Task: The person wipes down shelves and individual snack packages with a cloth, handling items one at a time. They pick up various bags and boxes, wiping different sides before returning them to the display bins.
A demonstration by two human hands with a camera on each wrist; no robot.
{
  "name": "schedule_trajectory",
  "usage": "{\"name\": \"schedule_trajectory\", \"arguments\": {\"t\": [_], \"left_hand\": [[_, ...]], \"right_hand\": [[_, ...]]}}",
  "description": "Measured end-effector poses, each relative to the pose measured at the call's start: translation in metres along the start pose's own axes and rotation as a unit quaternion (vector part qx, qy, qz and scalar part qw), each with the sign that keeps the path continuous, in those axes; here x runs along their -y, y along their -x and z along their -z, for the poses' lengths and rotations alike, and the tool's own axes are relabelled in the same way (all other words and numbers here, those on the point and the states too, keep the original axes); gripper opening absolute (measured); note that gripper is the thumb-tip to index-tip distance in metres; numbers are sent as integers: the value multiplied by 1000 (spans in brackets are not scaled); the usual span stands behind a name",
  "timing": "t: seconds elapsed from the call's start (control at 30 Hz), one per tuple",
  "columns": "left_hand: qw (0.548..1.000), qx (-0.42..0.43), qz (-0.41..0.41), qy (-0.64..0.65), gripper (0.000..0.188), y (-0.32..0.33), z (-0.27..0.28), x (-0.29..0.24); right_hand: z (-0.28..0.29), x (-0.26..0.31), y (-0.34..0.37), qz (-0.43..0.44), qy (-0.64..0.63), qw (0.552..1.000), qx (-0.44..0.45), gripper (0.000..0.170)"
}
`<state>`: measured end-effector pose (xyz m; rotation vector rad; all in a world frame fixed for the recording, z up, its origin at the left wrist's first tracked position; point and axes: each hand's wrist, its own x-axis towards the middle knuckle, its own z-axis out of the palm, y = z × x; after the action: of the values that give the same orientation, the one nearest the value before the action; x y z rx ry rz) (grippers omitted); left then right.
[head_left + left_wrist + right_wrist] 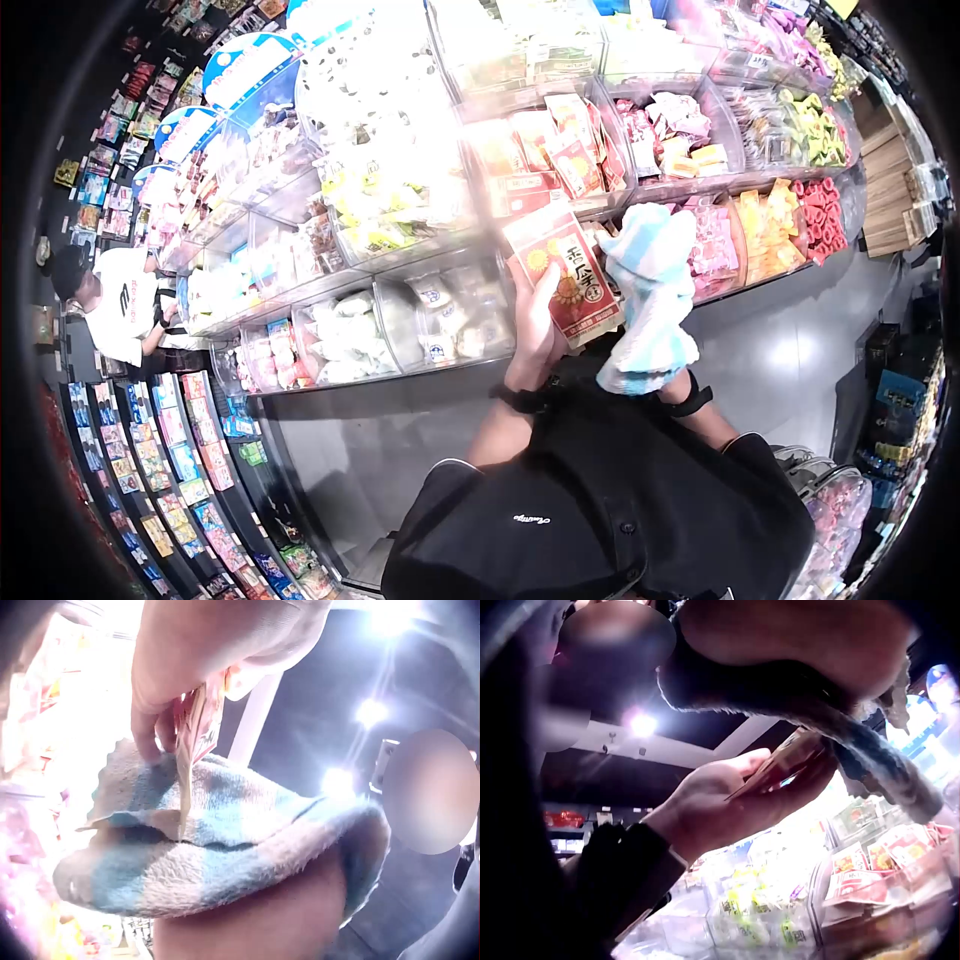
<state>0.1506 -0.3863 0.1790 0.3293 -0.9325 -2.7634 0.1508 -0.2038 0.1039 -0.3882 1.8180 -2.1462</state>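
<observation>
My left hand (538, 312) grips a red and cream snack packet (572, 275) printed with sunflowers, its thumb across the front. Right beside it, a fluffy blue-and-white cloth (650, 290) drapes over my right hand (795, 645) and hides its fingers. In the left wrist view the packet (199, 731) stands edge-on, its lower edge at a dark fold in the cloth (225, 877). From the right wrist, the packet (784, 761) lies along the left hand's fingers, close under the cloth. How the right fingers are bent I cannot tell.
Clear bins hold similar red packets (578, 165), white wrapped sweets (350, 330), pink packets (712, 240) and orange ones (770, 228). A person in a white shirt (125, 300) stands at far left. Shelves of packaged goods (190, 470) line the lower left. Grey floor (790, 350) shows at right.
</observation>
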Motion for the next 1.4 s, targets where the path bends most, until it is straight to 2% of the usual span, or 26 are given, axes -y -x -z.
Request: {"name": "schedule_trajectory", "arguments": {"t": [0.07,0.13,0.17,0.27,0.3,0.4,0.5,0.6,0.7,0.83,0.93,1.0,1.07,1.1,1.13,1.4], "left_hand": [[999,42,-3,-18,41,4,-3,3],[995,95,-3,-26,50,7,1,15],[992,127,-1,-25,57,8,2,21],[964,208,-78,-149,63,15,4,33],[973,185,-38,-135,66,18,3,35],[943,232,-91,-221,70,6,16,43],[956,217,-60,-188,70,5,14,50],[984,156,39,-78,60,-6,22,62],[983,99,148,37,54,-21,22,62],[986,104,128,-7,65,-41,-20,47],[956,142,221,128,59,-46,-49,36],[969,91,210,93,65,-51,-42,57],[974,137,182,21,62,-55,-35,74],[988,74,134,-24,57,-51,-39,85],[991,54,115,-45,55,-51,-41,93],[998,-13,51,-31,49,-83,-54,117]], "right_hand": [[-10,9,3,70,152,985,46,41],[-18,15,-1,121,229,963,72,41],[-23,16,-5,139,249,956,76,41],[-29,19,-24,160,255,952,57,40],[-29,20,-31,163,252,952,50,40],[-26,22,-41,172,249,952,40,39],[-20,23,-40,178,256,948,61,38],[-9,25,-35,182,265,941,110,38],[2,28,-36,184,266,935,146,37],[15,27,-57,181,241,941,153,36],[25,29,-68,178,223,945,162,35],[35,31,-75,172,208,948,169,35],[47,31,-84,167,195,951,172,35],[53,32,-88,162,187,954,171,34],[58,32,-89,158,181,955,172,34],[94,26,-98,152,155,955,203,32]]}}
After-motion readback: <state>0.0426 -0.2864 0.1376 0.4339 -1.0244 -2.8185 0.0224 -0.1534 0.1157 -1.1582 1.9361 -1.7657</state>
